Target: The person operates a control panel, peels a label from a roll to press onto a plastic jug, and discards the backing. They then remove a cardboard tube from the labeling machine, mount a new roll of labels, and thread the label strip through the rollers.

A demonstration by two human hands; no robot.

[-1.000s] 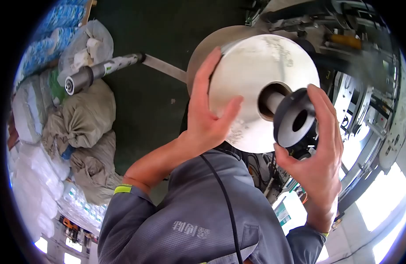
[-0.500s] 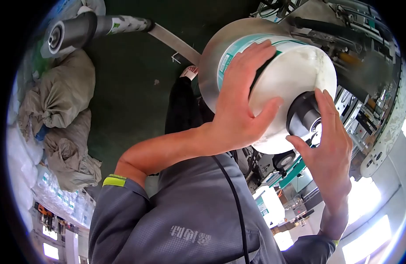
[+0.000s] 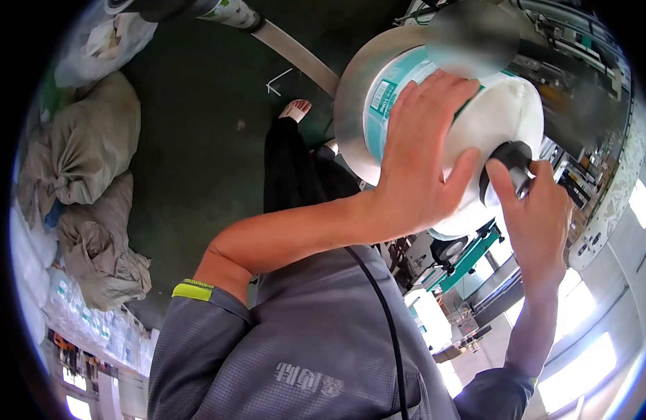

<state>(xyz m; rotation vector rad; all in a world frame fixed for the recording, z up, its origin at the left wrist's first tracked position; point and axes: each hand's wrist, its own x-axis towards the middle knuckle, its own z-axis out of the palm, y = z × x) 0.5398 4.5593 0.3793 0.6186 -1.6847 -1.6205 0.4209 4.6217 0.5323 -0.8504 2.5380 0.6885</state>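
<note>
A large roll of printed film (image 3: 508,105), white with teal bands, sits against a round metal disc (image 3: 351,91) in the upper right. My left hand (image 3: 421,168) lies over the roll, fingers stretched along its printed side and the thumb apart toward its white end face. Out of the middle of that face sticks a black hub (image 3: 510,154) with a metallic part. My right hand (image 3: 540,217) has its thumb and fingers closed around this hub; the fingertips are partly hidden behind it. A blurred round patch covers part of the roll's top edge.
A flat metal arm (image 3: 295,56) runs from the disc to a roller (image 3: 228,12) at the upper left. Machine rails (image 3: 582,52) stand at the right. Grey-brown sacks (image 3: 99,140) and plastic-wrapped bundles (image 3: 92,308) line the left. My foot (image 3: 295,110) is on the dark green floor.
The view has shifted, so the roll appears a little further right. My right hand has turned and closed its fingers around the hub. My left hand stays laid on the roll.
</note>
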